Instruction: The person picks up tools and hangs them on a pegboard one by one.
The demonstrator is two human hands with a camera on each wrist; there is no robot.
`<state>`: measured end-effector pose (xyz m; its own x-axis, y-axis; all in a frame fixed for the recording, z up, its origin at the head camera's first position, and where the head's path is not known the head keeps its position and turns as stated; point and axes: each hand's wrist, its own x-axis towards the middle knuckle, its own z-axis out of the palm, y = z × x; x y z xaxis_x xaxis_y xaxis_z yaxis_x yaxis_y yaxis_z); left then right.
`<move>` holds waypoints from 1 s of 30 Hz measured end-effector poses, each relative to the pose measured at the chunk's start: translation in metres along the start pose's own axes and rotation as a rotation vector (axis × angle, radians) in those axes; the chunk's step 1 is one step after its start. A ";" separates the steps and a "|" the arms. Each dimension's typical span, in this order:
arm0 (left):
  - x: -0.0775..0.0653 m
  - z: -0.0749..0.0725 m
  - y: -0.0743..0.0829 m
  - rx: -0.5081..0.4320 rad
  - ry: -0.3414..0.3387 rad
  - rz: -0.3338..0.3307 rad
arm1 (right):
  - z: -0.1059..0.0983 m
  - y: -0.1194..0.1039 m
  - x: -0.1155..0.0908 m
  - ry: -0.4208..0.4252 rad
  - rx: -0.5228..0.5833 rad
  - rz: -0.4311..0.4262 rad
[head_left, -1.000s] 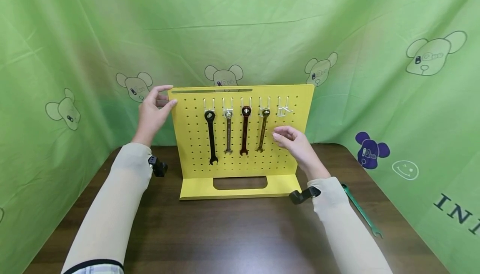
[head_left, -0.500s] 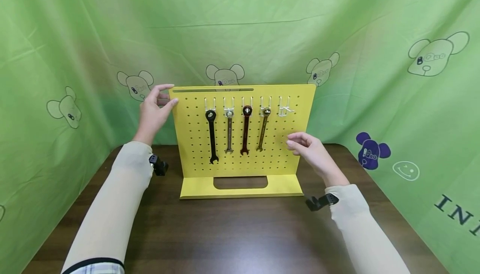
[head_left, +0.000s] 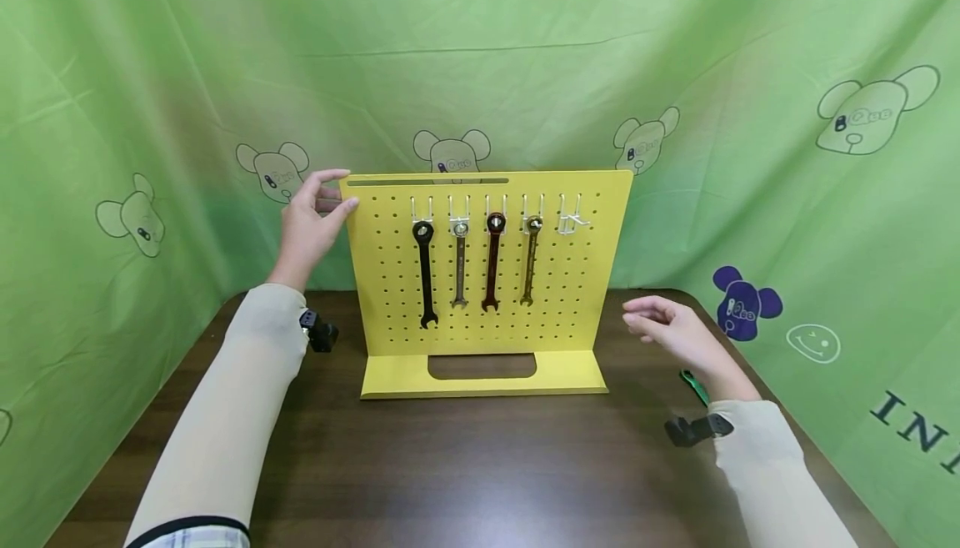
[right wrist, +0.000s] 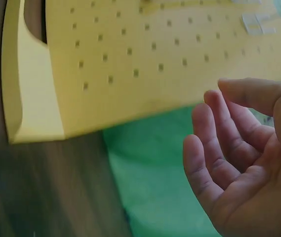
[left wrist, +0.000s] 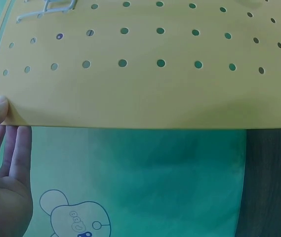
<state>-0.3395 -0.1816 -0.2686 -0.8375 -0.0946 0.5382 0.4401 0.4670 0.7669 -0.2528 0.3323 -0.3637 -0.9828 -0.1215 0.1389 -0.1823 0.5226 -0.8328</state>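
Note:
My left hand (head_left: 307, 227) grips the upper left corner of a yellow pegboard (head_left: 480, 327), thumb in front and fingers behind, as the left wrist view also shows. From the board's hooks hang a black wrench (head_left: 426, 277), a silver wrench (head_left: 460, 268), a dark red wrench (head_left: 492, 268) and a bronze-coloured wrench (head_left: 530, 268). The rightmost white hook (head_left: 572, 221) bears nothing. My right hand (head_left: 678, 335), its fingers loosely bent and holding nothing, is in the air right of the board. Below it lies a green wrench (head_left: 695, 387), mostly hidden by my wrist.
The board stands on its own flat base (head_left: 390, 377), which has a wide slot, on a dark wooden table (head_left: 480, 465). A green curtain (head_left: 480, 56) with printed mouse heads encloses the back and both sides.
My right hand has moved away from the board, to the right and nearer the table. The bronze-coloured wrench has swung from a slant to nearly straight. My left hand has stayed on the corner.

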 end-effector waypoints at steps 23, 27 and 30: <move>-0.001 0.002 0.000 -0.007 0.007 -0.003 | -0.065 0.097 -0.071 -0.095 -0.082 0.302; -0.001 0.001 0.000 -0.003 0.000 -0.006 | -0.067 0.105 -0.072 -0.129 -0.105 0.341; -0.001 0.001 0.001 -0.002 -0.002 -0.007 | -0.068 0.112 -0.072 -0.139 -0.116 0.351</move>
<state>-0.3390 -0.1802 -0.2689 -0.8413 -0.0964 0.5319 0.4345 0.4648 0.7715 -0.2039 0.4565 -0.4304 -0.9742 -0.0274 -0.2239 0.1542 0.6438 -0.7495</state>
